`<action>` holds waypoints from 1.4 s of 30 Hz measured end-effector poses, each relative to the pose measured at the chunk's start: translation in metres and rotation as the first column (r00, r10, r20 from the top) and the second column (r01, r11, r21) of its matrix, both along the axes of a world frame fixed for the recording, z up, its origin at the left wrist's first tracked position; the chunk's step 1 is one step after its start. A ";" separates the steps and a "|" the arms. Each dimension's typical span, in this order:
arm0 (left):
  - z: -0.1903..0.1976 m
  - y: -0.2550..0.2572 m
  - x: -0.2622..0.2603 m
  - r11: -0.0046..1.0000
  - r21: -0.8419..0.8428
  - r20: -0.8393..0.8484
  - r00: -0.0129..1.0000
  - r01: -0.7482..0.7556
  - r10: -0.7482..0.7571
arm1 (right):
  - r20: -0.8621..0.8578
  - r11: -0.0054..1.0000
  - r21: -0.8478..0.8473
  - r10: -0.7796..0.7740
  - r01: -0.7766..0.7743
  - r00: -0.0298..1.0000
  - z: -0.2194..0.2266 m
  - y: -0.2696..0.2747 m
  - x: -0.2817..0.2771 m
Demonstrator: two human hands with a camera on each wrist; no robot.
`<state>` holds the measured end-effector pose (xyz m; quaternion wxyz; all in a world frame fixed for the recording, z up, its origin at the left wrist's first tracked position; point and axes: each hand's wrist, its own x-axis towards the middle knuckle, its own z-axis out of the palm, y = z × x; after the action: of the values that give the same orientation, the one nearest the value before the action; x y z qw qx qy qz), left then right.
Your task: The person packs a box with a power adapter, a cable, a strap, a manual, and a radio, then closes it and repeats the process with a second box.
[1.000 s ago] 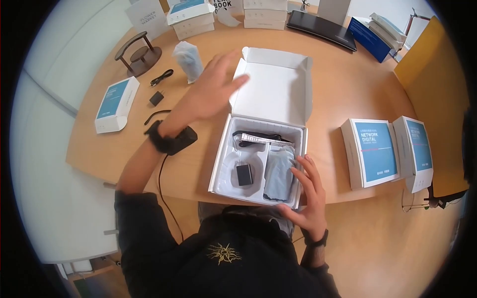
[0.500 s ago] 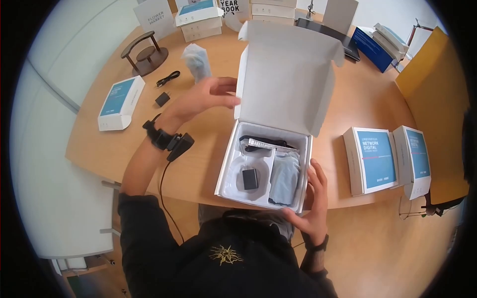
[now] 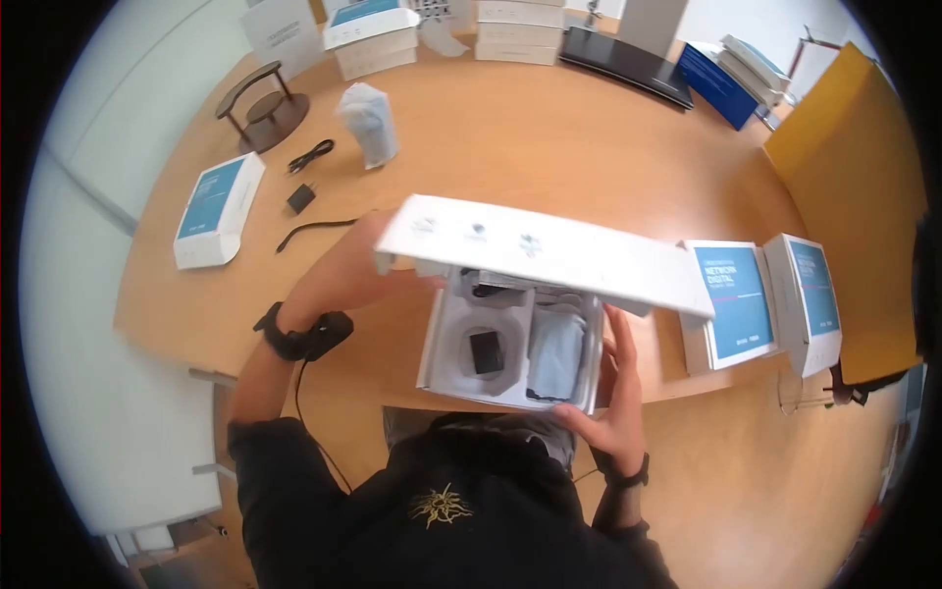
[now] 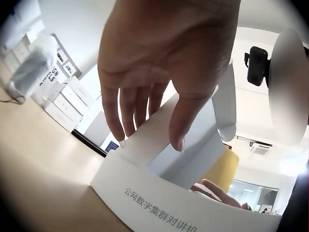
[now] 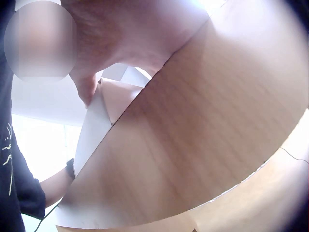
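Note:
An open white box (image 3: 429,358) lies at the table's near edge, its lid (image 3: 530,250) tilted partway down over the back. In the tray sit a black power adapter (image 3: 486,351) and a device in bluish wrapping (image 3: 556,355); the lid partly covers a dark cord behind them. My left hand (image 4: 164,63) holds the lid's left side, thumb on the inner face and rather straight fingers behind it. The head view hides most of that hand. My right hand (image 3: 618,417) grips the box's near right corner, thumb at the front, fingers along the side.
Left on the table are a blue-topped box (image 3: 216,206), a second adapter (image 3: 301,198), a coiled cable (image 3: 311,155), a wrapped item (image 3: 370,126) and a wooden stand (image 3: 270,116). Two blue-and-white boxes (image 3: 736,304) stand right. A black laptop (image 3: 628,67) lies at the back.
My left hand has gone from above the table to the lid, which has swung from leaning back, through upright, toward me. My right hand has stayed at the box corner.

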<state>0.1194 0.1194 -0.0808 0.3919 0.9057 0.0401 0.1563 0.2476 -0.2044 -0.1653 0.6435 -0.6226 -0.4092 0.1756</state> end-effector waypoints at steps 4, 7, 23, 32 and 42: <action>0.013 -0.009 -0.006 0.993 -0.042 -0.044 0.993 0.106 -0.108 | -0.064 0.957 -0.290 -0.008 -0.011 0.998 -0.012 -0.025 -0.003; 0.013 -0.007 -0.011 0.985 -0.064 -0.100 0.981 0.163 -0.169 | -0.048 0.962 -0.271 -0.033 0.019 0.998 -0.009 -0.022 0.003; 0.000 -0.069 -0.080 0.923 0.384 -0.024 1.000 0.026 -0.018 | 0.616 0.971 0.021 -0.201 0.240 0.761 -0.026 -0.053 -0.019; -0.067 -0.131 -0.124 0.889 0.368 0.166 0.960 -0.271 0.224 | 0.684 0.917 -0.093 -0.224 0.388 0.694 -0.033 -0.056 -0.051; -0.077 -0.160 -0.115 0.792 0.279 0.356 0.825 -0.543 0.440 | 0.710 0.847 -0.140 -0.274 0.512 0.648 -0.003 -0.053 -0.067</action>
<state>0.0046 -0.0402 -0.1577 0.1618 0.8897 0.1920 0.3813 0.1809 -0.2573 -0.1683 0.3632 -0.8157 -0.4282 -0.1390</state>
